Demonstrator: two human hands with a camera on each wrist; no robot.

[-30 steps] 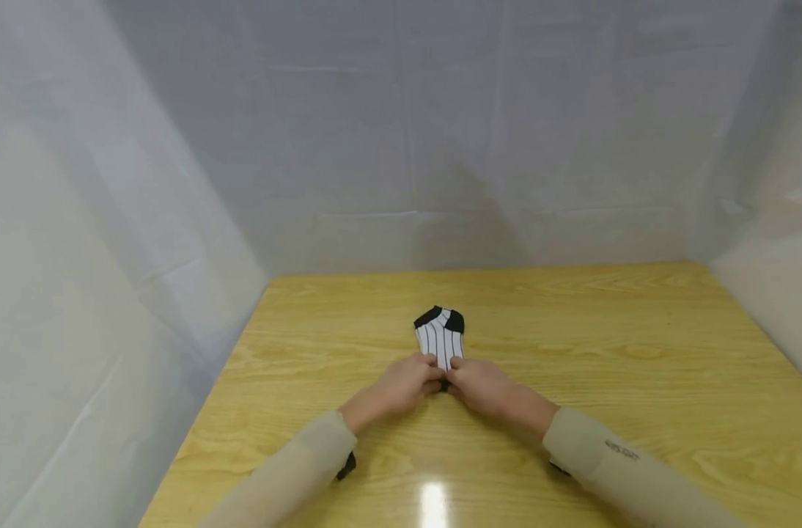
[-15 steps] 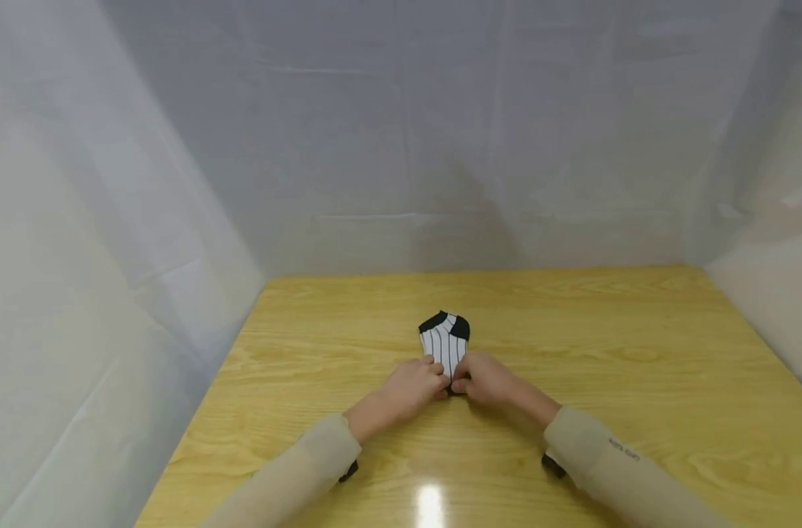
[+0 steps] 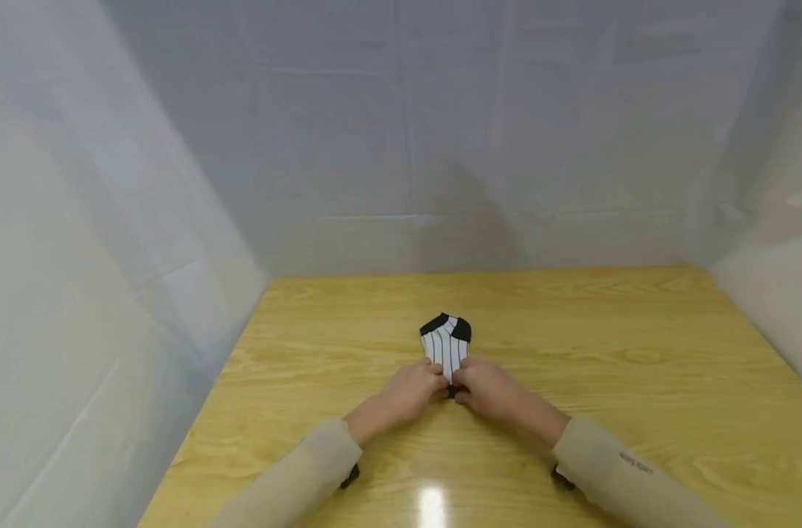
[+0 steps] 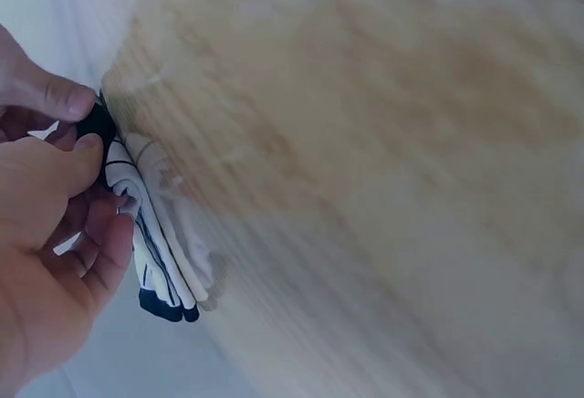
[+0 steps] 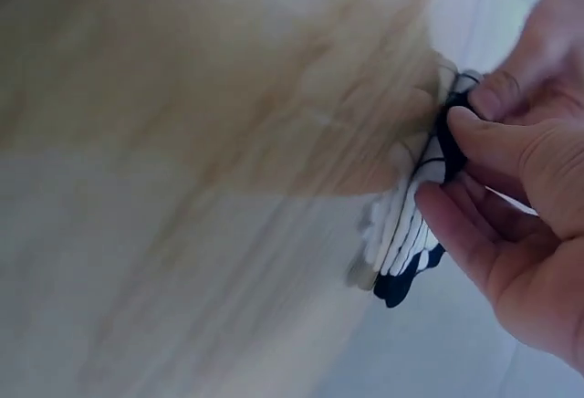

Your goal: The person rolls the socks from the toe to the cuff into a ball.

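Moved: both hands crept slightly forward along the striped sock (image 3: 446, 348).
Left hand (image 3: 410, 389): pinches its near end.
Right hand (image 3: 490, 389): likewise.
Hidden: near end beneath fingers.

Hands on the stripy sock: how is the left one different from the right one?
The left hand comes in from the left and pinches the near end of the sock on its left side; the right hand comes from the right and pinches its right side. Both have fingers curled on the sock's black edge, both wear beige sleeves, and both lie low over the wooden table.
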